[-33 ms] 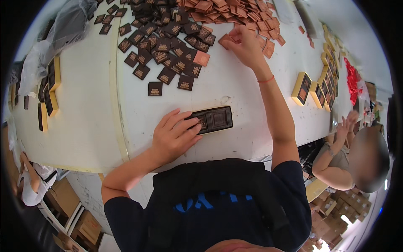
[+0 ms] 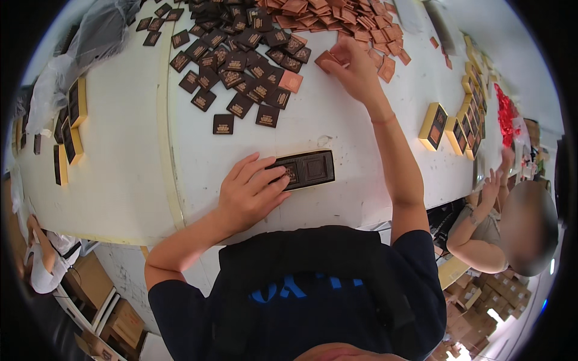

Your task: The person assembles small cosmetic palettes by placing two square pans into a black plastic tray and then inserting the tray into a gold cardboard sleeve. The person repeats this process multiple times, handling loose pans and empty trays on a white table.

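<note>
On the near side of the smooth white worktop (image 2: 123, 180), a long rectangular box (image 2: 316, 168) lies slightly skewed, its far wall edged in pale yellow. The box carries a black insert of ribbed texture, with a square, stepped recess exposed at the right end. The left hand (image 2: 250, 189) lies across the left end, fingers extended and partly covering a dark square (image 2: 292, 174) with a pale printed face; whether this hand also grips the box walls cannot be told. Farther away and to the right, the right hand (image 2: 356, 71) pinches a thin, flat copper-coloured square (image 2: 325, 60) between thumb and fingers. To its left spread flat dark squares (image 2: 223, 124), overlapping toward the far side. At the far edge, a heap of copper-coloured squares (image 2: 328, 17) shows a satin sheen. Yellow-walled boxes (image 2: 433, 126) stand at the right, near crinkled, glossy red material (image 2: 504, 114). At the far left hangs wrinkled, translucent plastic film (image 2: 54, 99).
</note>
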The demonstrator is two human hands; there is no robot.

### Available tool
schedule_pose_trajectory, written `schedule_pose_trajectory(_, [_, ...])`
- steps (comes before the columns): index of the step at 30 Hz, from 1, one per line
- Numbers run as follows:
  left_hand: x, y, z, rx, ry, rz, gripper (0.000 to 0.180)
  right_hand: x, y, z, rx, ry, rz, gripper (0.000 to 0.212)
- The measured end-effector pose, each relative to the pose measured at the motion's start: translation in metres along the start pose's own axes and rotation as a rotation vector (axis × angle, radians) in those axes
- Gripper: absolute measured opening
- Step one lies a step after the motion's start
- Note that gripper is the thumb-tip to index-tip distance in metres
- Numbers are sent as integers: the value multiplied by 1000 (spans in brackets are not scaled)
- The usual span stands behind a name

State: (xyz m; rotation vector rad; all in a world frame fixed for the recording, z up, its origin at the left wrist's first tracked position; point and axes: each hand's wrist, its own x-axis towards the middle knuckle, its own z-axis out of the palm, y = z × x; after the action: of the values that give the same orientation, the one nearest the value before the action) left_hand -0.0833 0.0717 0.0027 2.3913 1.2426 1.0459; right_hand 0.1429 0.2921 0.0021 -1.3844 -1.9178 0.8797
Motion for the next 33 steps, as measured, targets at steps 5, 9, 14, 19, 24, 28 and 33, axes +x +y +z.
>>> schedule_pose_trajectory(5, [-4,-3,1,-35,49,-2,35,-99,-52,-21,229,-388,-96,7])
schedule_pose_trajectory(9, [-4,-3,2,-15,46,-5,33,-147,-54,-13,40,-344,-159,20])
schedule_pose_trajectory(14, [-1,-2,4,-17,56,0,34,-163,-34,-1,-24,-188,-286,24])
schedule_pose_trajectory(19, [8,-18,-17,-36,64,-1,29,-163,-38,-13,-252,-210,-534,32])
schedule_pose_trajectory(24, [-27,-157,-158,776,418,-395,33,-180,-28,-19,-301,-237,-490,42])
schedule_pose_trajectory(28, [-180,-288,-288,1227,589,-687,68,-192,-12,-42,-259,11,-267,47])
schedule_pose_trajectory(33, [-224,-291,-316,1250,618,-854,83,-210,60,-107,-717,332,-110,39])
